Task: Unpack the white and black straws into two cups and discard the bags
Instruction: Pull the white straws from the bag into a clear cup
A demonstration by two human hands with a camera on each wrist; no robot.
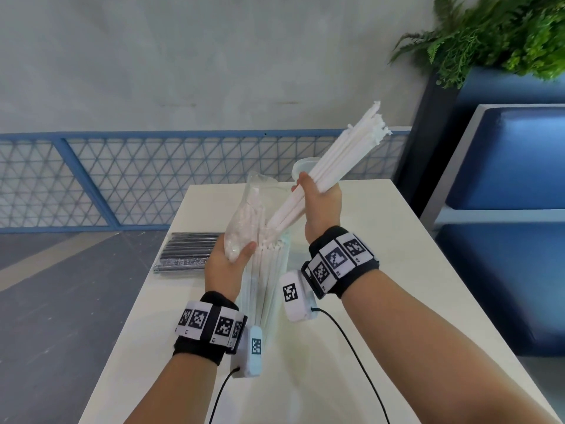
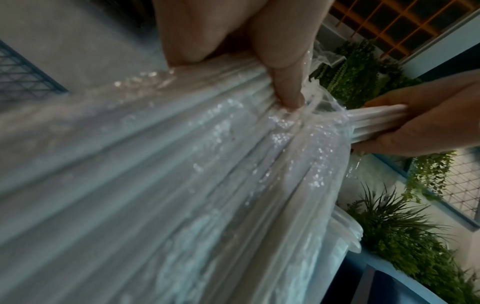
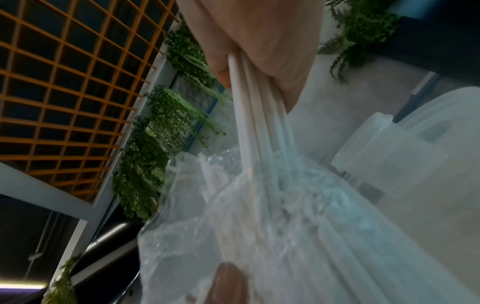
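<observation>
My right hand (image 1: 318, 194) grips a bundle of white straws (image 1: 345, 154), tilted up to the right, their lower ends still inside a clear plastic bag (image 1: 247, 215). My left hand (image 1: 232, 258) holds that bag upright above the table, thumb pressed on the crinkled film (image 2: 291, 98). More white straws (image 1: 269, 270) stand inside the bag below my hands. In the right wrist view the straws (image 3: 257, 123) run from my fist down into the bag (image 3: 233, 205). A clear cup (image 1: 302, 166) stands behind my right hand. A bag of black straws (image 1: 189, 249) lies on the table's left edge.
The white table (image 1: 397, 286) runs away from me, with a blue mesh railing (image 1: 122, 179) beyond its far left. A blue cushioned bench (image 1: 519, 194) and a planter with ferns (image 1: 495, 32) stand to the right. Clear plastic containers (image 3: 415, 154) show in the right wrist view.
</observation>
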